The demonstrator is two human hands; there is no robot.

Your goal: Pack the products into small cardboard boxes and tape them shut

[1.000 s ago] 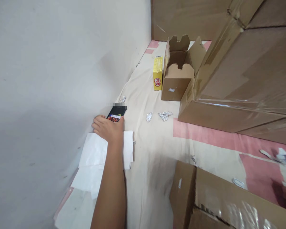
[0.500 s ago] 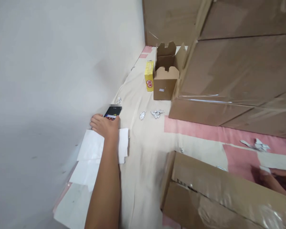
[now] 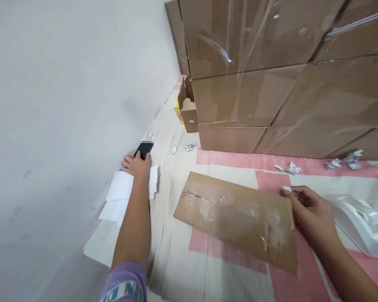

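Observation:
My left hand (image 3: 137, 165) rests over the lower end of a black phone (image 3: 144, 149) that lies by the wall. Its fingers are spread, one of them on the dark screen. White papers (image 3: 119, 186) lie under that wrist. My right hand (image 3: 311, 209) pinches a small white piece (image 3: 287, 188) between thumb and fingertips; its exact kind is unclear. A long brown cardboard box (image 3: 236, 214), taped along its seam, lies between my arms. Its right end is close to my right fingers, and contact there cannot be made out.
Stacked taped cartons (image 3: 239, 96) stand along the back. A small open carton (image 3: 189, 117) and a yellow box (image 3: 178, 110) are at their left. Crumpled foil pieces (image 3: 190, 146) and torn scraps (image 3: 289, 168) lie on the cloth. A white tape dispenser (image 3: 362, 222) sits at right.
The view has swung right, bringing my right hand, the whole long box and the dispenser into sight. The phone's lit screen has gone dark. A finger of my left hand now lies on it.

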